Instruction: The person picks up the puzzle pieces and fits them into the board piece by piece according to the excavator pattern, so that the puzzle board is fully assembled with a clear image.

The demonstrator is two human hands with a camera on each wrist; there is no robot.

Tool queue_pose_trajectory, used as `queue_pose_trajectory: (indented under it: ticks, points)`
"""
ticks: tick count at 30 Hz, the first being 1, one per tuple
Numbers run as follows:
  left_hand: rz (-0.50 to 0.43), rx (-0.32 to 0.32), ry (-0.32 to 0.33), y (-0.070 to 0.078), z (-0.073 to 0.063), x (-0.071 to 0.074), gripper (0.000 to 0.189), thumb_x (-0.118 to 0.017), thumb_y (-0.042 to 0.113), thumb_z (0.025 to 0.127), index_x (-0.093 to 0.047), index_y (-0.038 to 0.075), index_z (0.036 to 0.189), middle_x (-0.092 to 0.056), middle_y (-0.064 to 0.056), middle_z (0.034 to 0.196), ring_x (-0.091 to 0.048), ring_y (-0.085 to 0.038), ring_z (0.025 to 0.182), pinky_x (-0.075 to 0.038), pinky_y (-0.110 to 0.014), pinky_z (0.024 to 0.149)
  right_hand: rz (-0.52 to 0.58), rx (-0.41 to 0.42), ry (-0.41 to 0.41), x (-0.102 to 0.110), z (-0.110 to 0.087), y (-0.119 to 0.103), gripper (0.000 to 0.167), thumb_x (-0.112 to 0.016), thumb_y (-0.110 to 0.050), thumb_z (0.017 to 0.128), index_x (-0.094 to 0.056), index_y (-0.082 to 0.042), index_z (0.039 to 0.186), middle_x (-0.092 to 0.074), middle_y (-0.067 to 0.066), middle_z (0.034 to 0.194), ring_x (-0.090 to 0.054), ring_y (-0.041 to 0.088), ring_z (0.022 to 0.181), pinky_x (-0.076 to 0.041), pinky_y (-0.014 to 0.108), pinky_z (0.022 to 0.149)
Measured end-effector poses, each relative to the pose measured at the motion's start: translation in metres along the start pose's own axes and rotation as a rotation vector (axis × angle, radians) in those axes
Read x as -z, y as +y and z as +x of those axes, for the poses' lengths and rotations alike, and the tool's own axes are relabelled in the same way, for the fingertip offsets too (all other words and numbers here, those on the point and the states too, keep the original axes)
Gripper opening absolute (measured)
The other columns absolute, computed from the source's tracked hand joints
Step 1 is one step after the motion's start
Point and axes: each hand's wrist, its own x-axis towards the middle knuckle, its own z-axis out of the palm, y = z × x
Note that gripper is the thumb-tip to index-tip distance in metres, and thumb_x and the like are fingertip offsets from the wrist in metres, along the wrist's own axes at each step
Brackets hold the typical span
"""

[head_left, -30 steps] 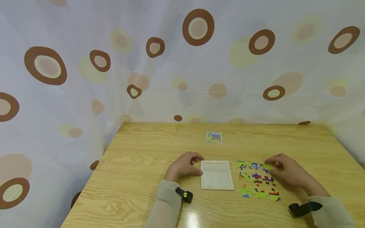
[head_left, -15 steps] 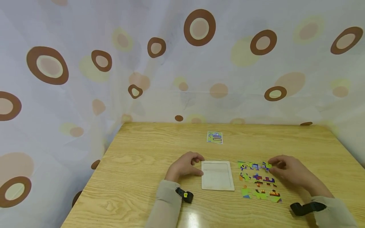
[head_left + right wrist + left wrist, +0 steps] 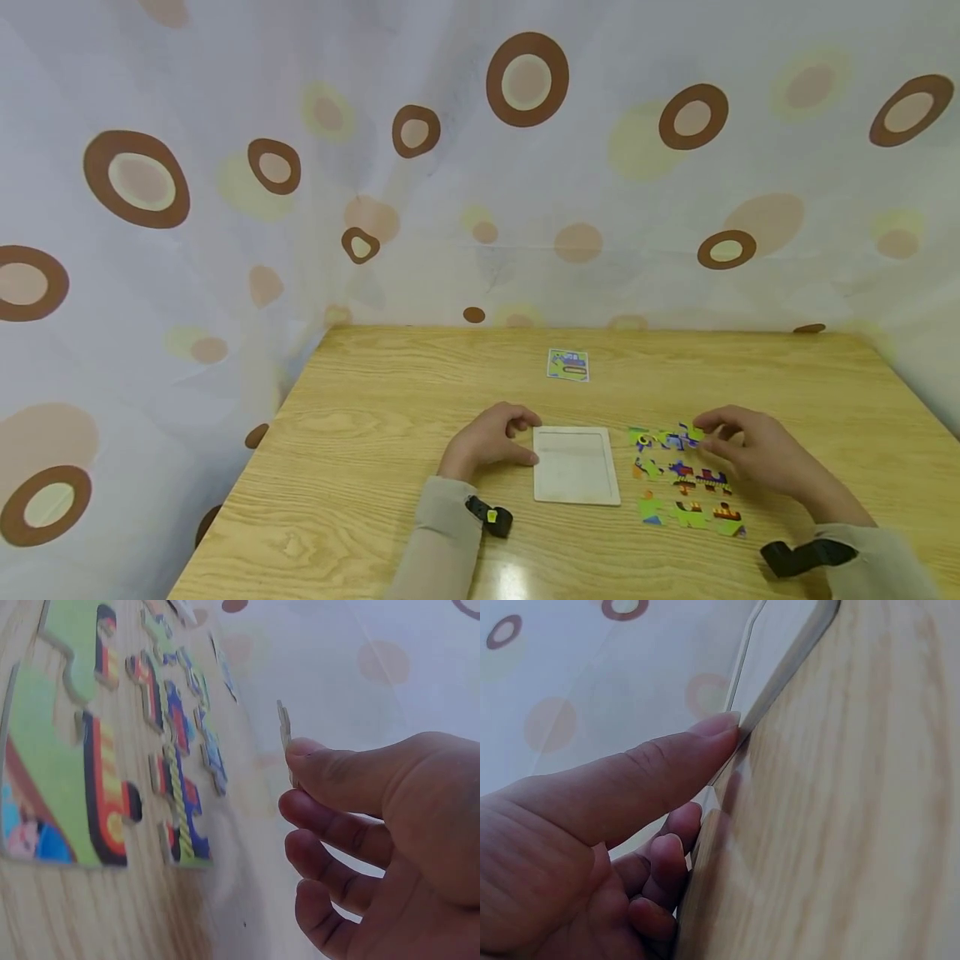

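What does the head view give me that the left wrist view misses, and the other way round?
Only the head view: the right hand pinching a jigsaw piece, the other jigsaw pieces laid out in rows, and the excavator picture card.

Only the left wrist view: the palm side of the left hand, with fingertips curled below the thumb.

Both: the left thumb at the edge of the puzzle tray, the wood-grain table and the circle-patterned backdrop.

Tray [image 3: 576, 468] at left hand [image 3: 489, 437] looks smooth matt wood, table [image 3: 390, 408] below it glossy wood grain, puzzle pieces [image 3: 45, 750] near right hand [image 3: 761, 452] smooth printed board.
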Motion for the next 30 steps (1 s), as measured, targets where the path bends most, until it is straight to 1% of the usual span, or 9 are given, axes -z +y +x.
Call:
queue_pose_trajectory:
  ticks: [7, 11, 22, 30]
  points:
    - [-0.004, 0.006, 0.007, 0.001, 0.000, 0.000, 0.043, -0.086, 0.012, 0.078, -0.069, 0.013, 0.118, -0.057, 0.001, 0.103, -0.047, -0.016, 0.090, -0.042, -0.030, 0.082, 0.004, 0.111, 0.058, -0.006, 0.005, -0.015, 0.021, -0.069, -0.009, 0.093, -0.067, -0.007, 0.114, -0.065, 0.005, 0.109, -0.054, 0.007, 0.085, -0.047, 0.028, 0.062]
    - [-0.001, 0.003, 0.006, 0.002, 0.000, 0.000, 0.043, -0.085, 0.012, 0.078, -0.069, 0.013, 0.118, -0.057, 0.001, 0.103, -0.048, -0.016, 0.091, -0.042, -0.030, 0.082, 0.006, 0.138, 0.079, -0.010, 0.008, -0.024, 0.020, -0.069, -0.007, 0.093, -0.068, -0.008, 0.113, -0.066, 0.005, 0.108, -0.054, 0.006, 0.084, -0.046, 0.027, 0.061]
    - [-0.016, 0.009, 0.009, 0.002, 0.000, -0.001, 0.043, -0.086, 0.010, 0.077, -0.069, 0.012, 0.117, -0.056, 0.002, 0.101, -0.047, -0.016, 0.089, -0.042, -0.030, 0.081, 0.050, 0.138, 0.079, -0.019, 0.016, -0.040, 0.021, -0.068, -0.005, 0.093, -0.066, -0.006, 0.114, -0.064, 0.004, 0.109, -0.054, 0.009, 0.086, -0.046, 0.027, 0.061]
    - [-0.016, 0.007, 0.012, 0.002, 0.000, -0.001, 0.043, -0.086, 0.010, 0.077, -0.069, 0.012, 0.116, -0.057, 0.000, 0.102, -0.048, -0.017, 0.090, -0.042, -0.030, 0.081, 0.083, 0.125, 0.073, -0.028, 0.022, -0.053, 0.022, -0.069, -0.012, 0.094, -0.064, -0.006, 0.115, -0.064, 0.004, 0.108, -0.053, 0.012, 0.086, -0.045, 0.027, 0.062]
